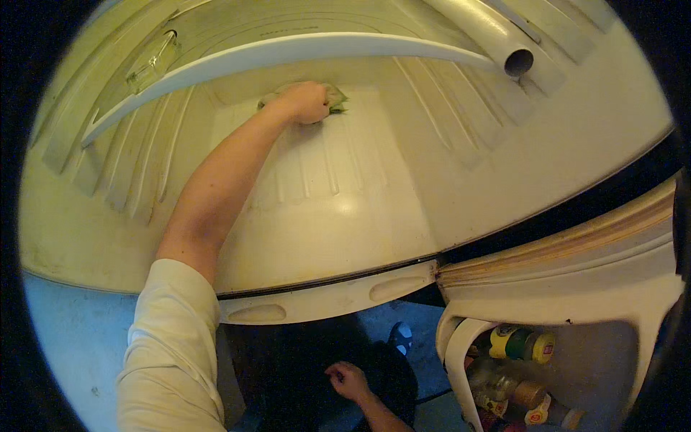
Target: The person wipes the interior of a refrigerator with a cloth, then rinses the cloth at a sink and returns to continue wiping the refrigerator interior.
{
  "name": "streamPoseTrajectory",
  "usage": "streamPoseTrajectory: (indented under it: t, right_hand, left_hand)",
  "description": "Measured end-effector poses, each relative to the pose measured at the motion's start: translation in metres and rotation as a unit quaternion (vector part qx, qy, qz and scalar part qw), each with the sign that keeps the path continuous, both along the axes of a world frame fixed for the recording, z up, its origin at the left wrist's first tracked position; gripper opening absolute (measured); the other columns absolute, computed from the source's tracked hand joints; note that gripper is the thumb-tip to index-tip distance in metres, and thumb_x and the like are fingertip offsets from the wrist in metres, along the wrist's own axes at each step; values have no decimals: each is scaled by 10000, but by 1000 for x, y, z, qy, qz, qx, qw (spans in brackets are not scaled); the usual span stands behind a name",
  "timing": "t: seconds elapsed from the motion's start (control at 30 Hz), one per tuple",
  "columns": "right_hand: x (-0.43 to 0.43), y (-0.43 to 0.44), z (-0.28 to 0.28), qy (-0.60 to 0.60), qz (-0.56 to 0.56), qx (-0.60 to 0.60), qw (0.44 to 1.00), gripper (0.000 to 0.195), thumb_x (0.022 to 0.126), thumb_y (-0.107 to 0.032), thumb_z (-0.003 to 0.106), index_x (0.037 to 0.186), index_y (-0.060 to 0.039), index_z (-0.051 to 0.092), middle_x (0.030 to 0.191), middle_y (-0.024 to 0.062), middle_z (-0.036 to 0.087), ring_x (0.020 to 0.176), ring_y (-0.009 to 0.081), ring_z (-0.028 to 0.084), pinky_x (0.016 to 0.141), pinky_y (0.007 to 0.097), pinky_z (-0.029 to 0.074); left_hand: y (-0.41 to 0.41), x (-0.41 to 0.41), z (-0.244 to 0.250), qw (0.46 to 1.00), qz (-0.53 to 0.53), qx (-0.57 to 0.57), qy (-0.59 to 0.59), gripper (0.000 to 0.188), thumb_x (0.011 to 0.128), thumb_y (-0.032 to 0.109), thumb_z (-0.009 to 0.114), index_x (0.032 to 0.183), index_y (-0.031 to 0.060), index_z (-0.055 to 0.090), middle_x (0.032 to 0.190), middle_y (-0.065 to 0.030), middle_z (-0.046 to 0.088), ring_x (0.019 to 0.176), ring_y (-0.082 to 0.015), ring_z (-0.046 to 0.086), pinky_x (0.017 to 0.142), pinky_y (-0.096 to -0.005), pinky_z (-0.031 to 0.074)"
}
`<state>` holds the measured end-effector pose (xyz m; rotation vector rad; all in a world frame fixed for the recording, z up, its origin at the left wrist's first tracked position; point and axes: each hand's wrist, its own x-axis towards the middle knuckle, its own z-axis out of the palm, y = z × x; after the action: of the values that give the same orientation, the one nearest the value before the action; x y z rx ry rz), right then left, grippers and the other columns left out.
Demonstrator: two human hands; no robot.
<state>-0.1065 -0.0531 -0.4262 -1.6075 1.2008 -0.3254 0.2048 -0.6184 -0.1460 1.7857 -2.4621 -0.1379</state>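
Observation:
Inside an open refrigerator, my left hand (309, 102) presses a crumpled greenish cloth (337, 99) against the white inner liner (345, 162), near the back of its floor. The forearm reaches in under a glass shelf (324, 24) with a curved white front trim (334, 44). My right hand (350, 380) hangs low outside the refrigerator, in front of dark clothing. Its fingers are curled in, and I see nothing in them.
On the right stands the open refrigerator door (550, 302), its bin holding several bottles and jars (521, 345). A pale hollow tube (486, 32) juts out at upper right. Ribbed side walls (146, 151) flank the cavity. Below the front edge runs a white drawer front (329, 294) with two recessed grips.

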Motion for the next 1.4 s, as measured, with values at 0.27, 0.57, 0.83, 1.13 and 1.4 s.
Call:
streamPoseTrajectory:
  t: [0.27,0.57,0.83,1.13,1.4]
  right_hand:
    - [9,3,-2,-26,21,-15,999,197,907,-75,720,1096,-82,775,1064,98,767,874,231,740,790,354,609]
    - [1,12,8,-8,18,11,1000,186,920,-67,700,1089,-80,777,1051,103,766,850,224,742,771,349,606]
    - [-13,10,23,5,12,49,999,166,941,-83,702,1089,-84,779,1045,92,767,852,215,735,785,346,597]
    - [-27,29,6,-15,7,37,999,171,950,-93,700,1100,-89,782,1062,88,769,856,204,727,787,344,591]
    - [-27,27,12,-3,19,60,998,175,970,-98,689,1119,-100,780,1058,95,769,861,198,729,784,348,592]
  left_hand:
    - [-67,-38,-91,983,-19,-171,61,528,1060,318,438,1536,154,595,1589,-192,531,1449,-384,511,1189,-490,433]
    - [52,-6,-6,982,190,-14,4,455,1015,291,482,1243,-45,689,1268,-243,737,1143,-444,714,1024,-545,555]
    - [142,-23,-15,981,191,-9,22,617,1021,315,468,1525,-36,525,1638,-253,463,1536,-385,429,1253,-477,391]
    - [44,17,-36,986,166,-5,22,725,1072,388,336,1690,11,279,1776,-164,256,1633,-326,255,1340,-411,220]
    - [79,-1,8,965,248,-20,81,407,968,362,612,1055,21,816,1140,-275,759,1045,-440,737,928,-533,581]
